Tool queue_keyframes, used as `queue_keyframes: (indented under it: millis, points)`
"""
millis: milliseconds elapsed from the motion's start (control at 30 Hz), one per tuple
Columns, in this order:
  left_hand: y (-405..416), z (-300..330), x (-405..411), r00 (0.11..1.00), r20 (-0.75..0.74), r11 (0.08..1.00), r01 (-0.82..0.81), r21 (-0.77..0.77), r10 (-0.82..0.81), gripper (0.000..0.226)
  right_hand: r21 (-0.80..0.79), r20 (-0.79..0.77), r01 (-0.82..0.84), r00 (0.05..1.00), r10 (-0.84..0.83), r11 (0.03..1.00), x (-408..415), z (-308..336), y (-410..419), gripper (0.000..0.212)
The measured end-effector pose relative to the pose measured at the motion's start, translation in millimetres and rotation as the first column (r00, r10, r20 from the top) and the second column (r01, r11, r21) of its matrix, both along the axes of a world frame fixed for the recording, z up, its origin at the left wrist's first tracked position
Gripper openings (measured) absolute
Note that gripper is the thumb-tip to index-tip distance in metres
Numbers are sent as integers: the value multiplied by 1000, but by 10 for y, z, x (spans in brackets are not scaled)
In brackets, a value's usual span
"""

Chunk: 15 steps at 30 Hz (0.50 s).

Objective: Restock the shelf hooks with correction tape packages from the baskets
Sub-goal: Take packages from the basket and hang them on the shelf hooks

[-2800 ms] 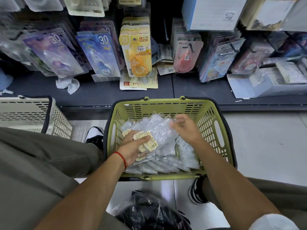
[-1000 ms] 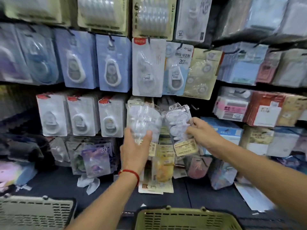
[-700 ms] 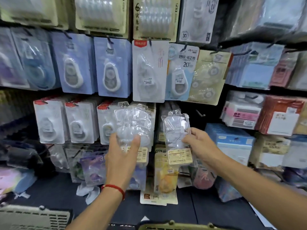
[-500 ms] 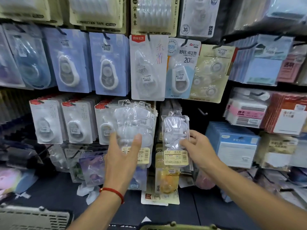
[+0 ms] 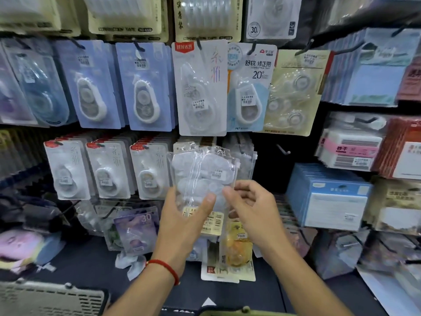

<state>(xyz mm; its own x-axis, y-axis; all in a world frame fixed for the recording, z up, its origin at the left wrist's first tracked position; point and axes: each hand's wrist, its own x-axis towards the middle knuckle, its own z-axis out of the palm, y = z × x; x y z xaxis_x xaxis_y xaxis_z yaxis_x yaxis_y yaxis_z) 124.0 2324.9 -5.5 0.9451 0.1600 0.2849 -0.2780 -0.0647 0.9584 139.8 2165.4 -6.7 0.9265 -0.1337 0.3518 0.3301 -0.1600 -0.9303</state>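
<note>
Holding item: left hand [image 5: 182,221], red cord at wrist, fingers curled round a stack of clear correction tape packages [image 5: 201,179], raised upright before the shelf display. Right hand [image 5: 252,207]: just right of the stack, fingers curled narrow, tips pinching at its right edge. Bare hook [image 5: 282,149]: up and right of the stack. Hung clear packages [image 5: 243,156]: directly behind the stack. White carded tapes [image 5: 107,169]: left of the stack. Grey basket [image 5: 50,299]: well below-left. Green basket rim [image 5: 246,312]: below the stack.
</note>
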Motion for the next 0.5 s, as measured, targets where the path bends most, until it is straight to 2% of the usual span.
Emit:
queue_keyframes:
  millis: [100,167,300,367,500]
  points:
    - [-50,-79,38,998,23,995,55,-80,-53,28,72,9,36,999,-37,997,7,-47,-52,14]
    - [-88,-96,52,998,5,994,60,-91,-60,29,115,-13,41,999,-39,993,1,-68,-132,12]
    - [-79,-71,78,996,62,997,-68,23,66,38,95,-3,114,993,-114,989,60,-31,-315,10]
    - [-24,-56,100,986,96,990,-138,2,137,34,75,4,135,991,-136,988,82,-1,-365,8]
    - [21,-35,97,973,74,976,-218,-19,219,24,69,-5,178,984,-178,982,84,-28,-370,8]
